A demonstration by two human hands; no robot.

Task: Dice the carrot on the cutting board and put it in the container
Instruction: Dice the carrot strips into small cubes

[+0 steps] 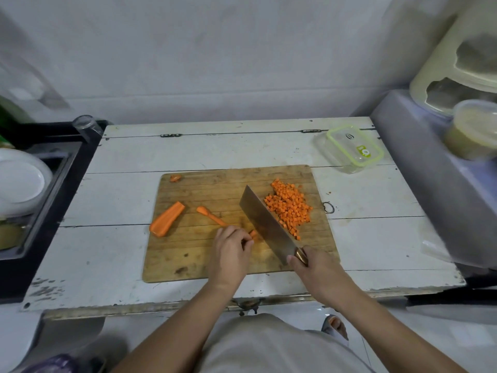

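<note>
Dicing roughly half done. Diced carrot pile (289,208) lies on the cutting board (188,254), right of the cleaver (265,223). Right hand (313,267) grips the cleaver; left hand (231,249) pins a carrot strip (212,216). Left of the cleaver, an uncut carrot half (166,219) remains. Container (349,149), beyond the board on the counter (129,157), lidded, unfilled.

The light is soft, even and fairly dim, with a cool grey cast over the wall (242,49) and the white bench (134,200). Shadows are faint; a weak one lies beside the cleaver (266,224). No strong glare shows. The wide lens bends the bench edges outward. The corners are smeared and out of focus, most of all the tubs (468,125) at right.
</note>
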